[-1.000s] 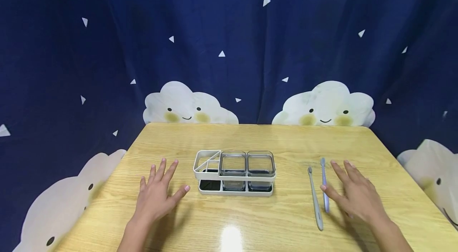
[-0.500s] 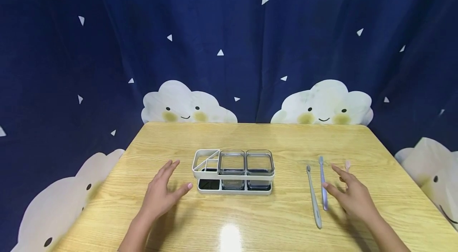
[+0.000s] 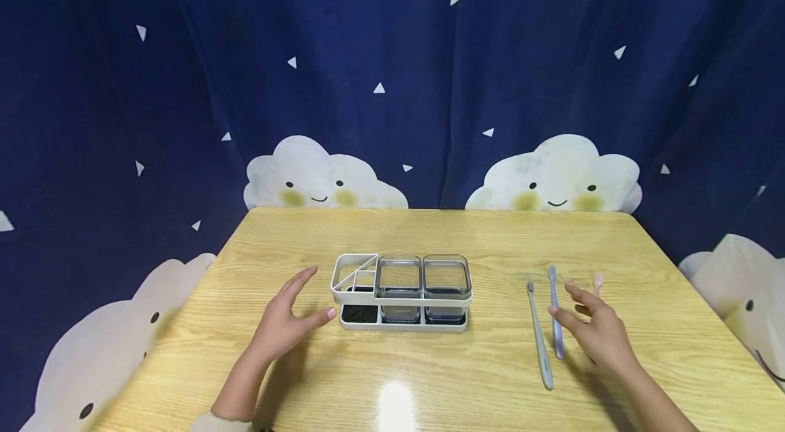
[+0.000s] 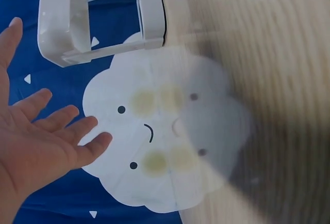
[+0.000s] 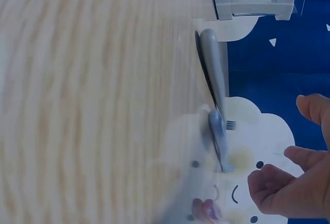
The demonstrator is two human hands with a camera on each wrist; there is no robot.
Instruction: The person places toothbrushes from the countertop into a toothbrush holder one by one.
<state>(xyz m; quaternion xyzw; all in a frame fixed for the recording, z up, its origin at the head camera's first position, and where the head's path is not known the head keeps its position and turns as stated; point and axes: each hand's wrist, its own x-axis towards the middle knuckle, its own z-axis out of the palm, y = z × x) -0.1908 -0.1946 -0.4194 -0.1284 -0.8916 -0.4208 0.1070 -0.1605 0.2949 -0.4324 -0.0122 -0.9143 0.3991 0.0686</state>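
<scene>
My left hand [image 3: 283, 324] hovers left of a white toothbrush rack [image 3: 398, 301], fingers extended, thumb towards the rack's side, holding nothing. Two clear square cups, a left one [image 3: 401, 315] and a right one [image 3: 445, 313], sit in the rack beside its divided section. My right hand [image 3: 599, 336] is over the toothbrushes at the right, fingers loosely bent, nothing in its grasp. Its thumb overlaps a violet-blue toothbrush [image 3: 557, 336] in the head view. A grey toothbrush [image 3: 540, 350] lies further left. Only the head of a pink toothbrush [image 3: 597, 279] shows beyond the fingers; the hand hides the rest.
Everything stands on a light wooden table [image 3: 454, 377] with a glossy patch of reflected light at the front. Behind it hangs a dark blue curtain [image 3: 343, 112] with white triangles and smiling clouds.
The left hand has shifted slightly right towards the rack, its fingers drawn together. The right hand's fingers have bent and turned, baring the pink toothbrush's head. The toothbrushes and rack lie as before.
</scene>
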